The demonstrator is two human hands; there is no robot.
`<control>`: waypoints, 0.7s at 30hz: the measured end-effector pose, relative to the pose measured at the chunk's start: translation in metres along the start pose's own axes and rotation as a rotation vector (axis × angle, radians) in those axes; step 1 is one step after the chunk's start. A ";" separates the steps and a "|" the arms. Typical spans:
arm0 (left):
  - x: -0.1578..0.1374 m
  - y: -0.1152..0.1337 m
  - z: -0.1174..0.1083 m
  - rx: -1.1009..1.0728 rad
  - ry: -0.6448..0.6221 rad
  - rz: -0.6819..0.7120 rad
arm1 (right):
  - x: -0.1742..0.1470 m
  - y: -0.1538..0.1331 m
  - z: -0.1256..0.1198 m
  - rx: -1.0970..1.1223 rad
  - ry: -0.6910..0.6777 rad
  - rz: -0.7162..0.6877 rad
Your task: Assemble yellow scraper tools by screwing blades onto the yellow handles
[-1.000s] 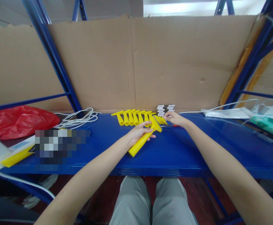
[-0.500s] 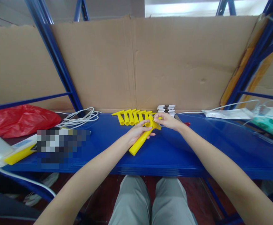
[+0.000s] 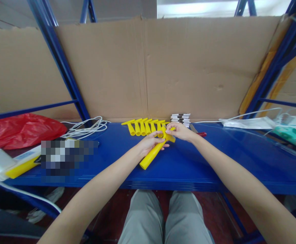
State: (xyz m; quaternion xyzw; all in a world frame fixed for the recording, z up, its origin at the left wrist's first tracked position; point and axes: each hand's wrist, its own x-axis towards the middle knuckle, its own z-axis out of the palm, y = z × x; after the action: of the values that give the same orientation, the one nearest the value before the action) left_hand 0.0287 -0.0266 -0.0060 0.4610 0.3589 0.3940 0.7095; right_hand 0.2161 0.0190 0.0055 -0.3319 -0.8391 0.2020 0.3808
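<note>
My left hand (image 3: 150, 143) is wrapped round a yellow T-shaped plastic tool (image 3: 151, 156) near its head. The round handle slants down toward me, and the wide flat head points away, with a small dark spot on it. Thumb and fingertips of my right hand (image 3: 180, 131) pinch at the head; whether a small part sits between them is hidden. Just behind, a row of several like yellow tools (image 3: 143, 128) lies side by side, handle ends toward me. A stack of white packets with dark bands (image 3: 180, 119) stands beyond my right hand.
Everything lies on a blue metal shelf (image 3: 196, 162) backed by cardboard (image 3: 188, 67). A red-handled item (image 3: 202, 134) is right of my right hand. At left are a white cable (image 3: 94, 127) and red bag (image 3: 25, 130); at right, a green-and-white packet (image 3: 290, 135).
Almost nothing has moved. The head of the yellow tool has turned slightly between my hands, and my right fingers have shifted a little on it.
</note>
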 end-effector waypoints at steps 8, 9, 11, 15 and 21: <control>0.000 0.001 0.000 -0.010 0.045 -0.004 | -0.001 0.006 0.007 0.033 0.047 0.060; 0.000 0.001 0.000 -0.011 0.046 -0.003 | -0.001 0.007 0.008 0.069 0.061 0.076; 0.001 0.000 -0.002 -0.015 0.040 -0.002 | -0.001 0.010 0.011 0.156 0.060 0.108; 0.003 -0.001 -0.004 -0.018 0.019 0.003 | -0.002 0.008 0.010 0.205 -0.062 0.120; 0.003 0.000 -0.005 -0.020 0.025 0.026 | -0.005 0.003 0.005 -0.013 -0.137 0.149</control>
State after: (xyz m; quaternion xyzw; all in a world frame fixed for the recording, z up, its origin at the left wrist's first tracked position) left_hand 0.0259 -0.0225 -0.0080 0.4535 0.3575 0.4124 0.7046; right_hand 0.2164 0.0172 -0.0020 -0.3814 -0.8374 0.2464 0.3043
